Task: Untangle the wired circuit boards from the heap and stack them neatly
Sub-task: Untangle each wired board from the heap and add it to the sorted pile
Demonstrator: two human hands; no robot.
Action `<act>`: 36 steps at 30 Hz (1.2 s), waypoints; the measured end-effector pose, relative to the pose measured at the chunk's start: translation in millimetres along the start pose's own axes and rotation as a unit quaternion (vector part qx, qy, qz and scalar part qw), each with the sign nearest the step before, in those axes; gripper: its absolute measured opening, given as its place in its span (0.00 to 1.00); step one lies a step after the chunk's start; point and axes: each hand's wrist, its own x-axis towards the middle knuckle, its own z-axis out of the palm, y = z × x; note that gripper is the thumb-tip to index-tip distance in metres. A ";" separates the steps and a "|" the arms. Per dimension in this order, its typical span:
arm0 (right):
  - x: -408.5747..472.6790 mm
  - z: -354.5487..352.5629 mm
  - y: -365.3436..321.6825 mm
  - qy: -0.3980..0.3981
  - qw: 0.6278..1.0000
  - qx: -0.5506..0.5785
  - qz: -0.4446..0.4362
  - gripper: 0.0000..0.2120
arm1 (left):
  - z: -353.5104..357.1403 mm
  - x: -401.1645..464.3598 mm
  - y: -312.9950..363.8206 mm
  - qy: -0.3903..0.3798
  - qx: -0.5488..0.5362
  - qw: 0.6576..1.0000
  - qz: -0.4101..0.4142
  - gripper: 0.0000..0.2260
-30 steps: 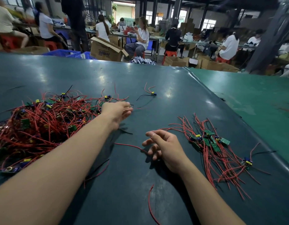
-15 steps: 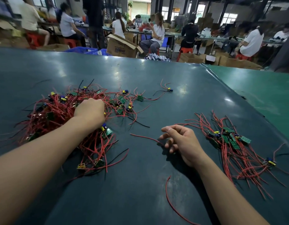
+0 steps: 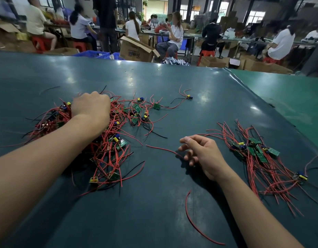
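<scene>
Underneath, my dark green surface [image 3: 172, 203] fronts a busy workshop. Left hand [image 3: 91, 106] fingers clamp the red-wired heap [image 3: 108, 140]; right hand [image 3: 203, 153] fingers hang loosely curled, empty.

A factory assembly hall: seated workers [image 3: 174, 33] at long benches [image 3: 199, 35] among cardboard cartons [image 3: 135, 49].

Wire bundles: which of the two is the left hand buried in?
The big tangled heap on the left; the left hand grips into it. The smaller sorted bundle lies untouched beside the right hand.
</scene>
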 end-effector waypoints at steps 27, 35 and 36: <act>-7.6 -0.6 3.9 0.015 0.996 0.033 -0.081 0.03 | 46.2 -93.8 136.7 -0.061 -0.817 0.573 0.029 0.05; -7.2 -2.5 2.2 -0.001 0.994 -0.019 -0.104 0.04 | 48.9 -92.8 136.8 -0.091 -0.840 0.533 0.032 0.03; -7.1 -2.8 2.1 -0.003 0.994 -0.025 -0.105 0.04 | 49.1 -91.8 137.1 -0.094 -0.849 0.520 0.024 0.02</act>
